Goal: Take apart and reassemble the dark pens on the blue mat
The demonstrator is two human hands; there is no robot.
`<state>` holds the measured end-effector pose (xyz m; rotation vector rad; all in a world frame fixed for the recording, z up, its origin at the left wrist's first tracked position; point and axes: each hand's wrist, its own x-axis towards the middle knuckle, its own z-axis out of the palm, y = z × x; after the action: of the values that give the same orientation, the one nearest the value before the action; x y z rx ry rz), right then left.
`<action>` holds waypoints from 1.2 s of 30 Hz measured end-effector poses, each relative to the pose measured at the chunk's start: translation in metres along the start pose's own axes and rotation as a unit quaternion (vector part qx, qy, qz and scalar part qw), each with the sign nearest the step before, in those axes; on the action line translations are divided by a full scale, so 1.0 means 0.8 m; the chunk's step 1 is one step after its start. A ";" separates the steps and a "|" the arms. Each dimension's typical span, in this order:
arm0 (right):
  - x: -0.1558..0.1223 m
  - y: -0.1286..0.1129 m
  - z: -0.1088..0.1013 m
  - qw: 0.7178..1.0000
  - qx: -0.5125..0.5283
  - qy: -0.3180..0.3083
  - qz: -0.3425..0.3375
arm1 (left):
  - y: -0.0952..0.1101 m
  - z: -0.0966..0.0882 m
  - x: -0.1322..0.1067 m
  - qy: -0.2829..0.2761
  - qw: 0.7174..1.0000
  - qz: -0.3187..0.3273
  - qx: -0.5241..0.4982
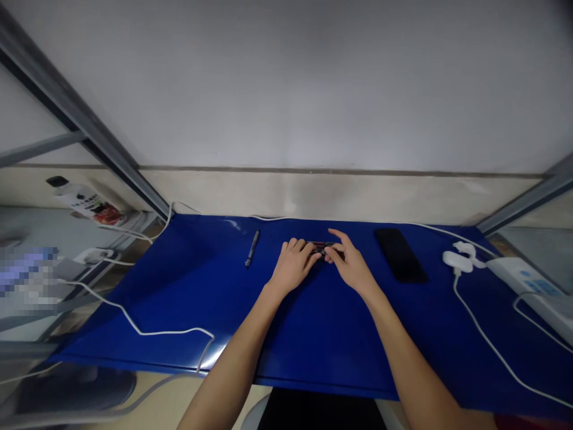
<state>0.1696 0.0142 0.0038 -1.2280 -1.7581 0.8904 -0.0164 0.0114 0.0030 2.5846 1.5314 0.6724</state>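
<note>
A small dark object with red parts (323,249) lies low on the blue desk mat (188,286), near the mat's far middle. My left hand (293,266) and my right hand (351,263) meet over it, their fingertips pinching it from both sides. The fingers hide much of it, so its exact kind cannot be made out. A dark pen (252,248) lies to the left of my left hand, and a black smartphone (400,255) lies face-up to the right of my right hand.
A white charger (457,261) and a white power strip (528,286) sit at the mat's right end. White cables (138,330) trail across the mat and over its edges. A bottle (85,202) stands beyond the left edge, and a pale wall rises behind the desk between metal frame bars.
</note>
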 end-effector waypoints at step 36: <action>0.008 0.019 -0.026 0.992 -0.031 0.095 0.080 | -0.020 -0.001 0.000 0.061 0.992 -0.104 -0.019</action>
<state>0.1925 0.0265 0.0011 -1.4605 -1.5634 0.7862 -0.0298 0.0191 -0.0009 2.3503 1.7731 0.8398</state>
